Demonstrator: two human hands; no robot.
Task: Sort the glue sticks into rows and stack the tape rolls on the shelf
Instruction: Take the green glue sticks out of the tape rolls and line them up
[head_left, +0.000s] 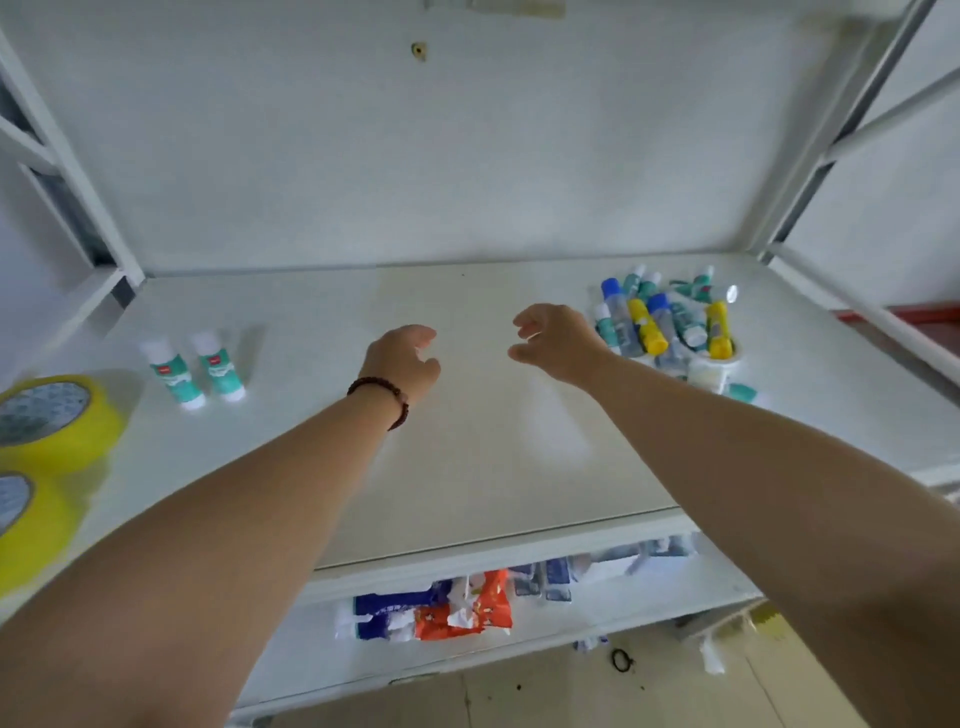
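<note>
Two teal-and-white glue sticks (197, 371) stand side by side at the left of the white shelf (467, 467). A heap of glue sticks (670, 322) in blue, yellow and teal lies at the back right, partly over a white tape roll (711, 369). Two yellow tape rolls (52, 421) sit at the far left edge, one nearer me than the other (26, 525). My left hand (402, 364), a bead bracelet on its wrist, hovers over the shelf's middle with loosely curled fingers, holding nothing. My right hand (558, 340) hovers just left of the heap, fingers loosely curled, empty.
White metal uprights (67, 171) frame the shelf on both sides, with a white wall behind. A lower shelf (519, 639) holds blue and orange packets (431, 608). The floor shows at the bottom right.
</note>
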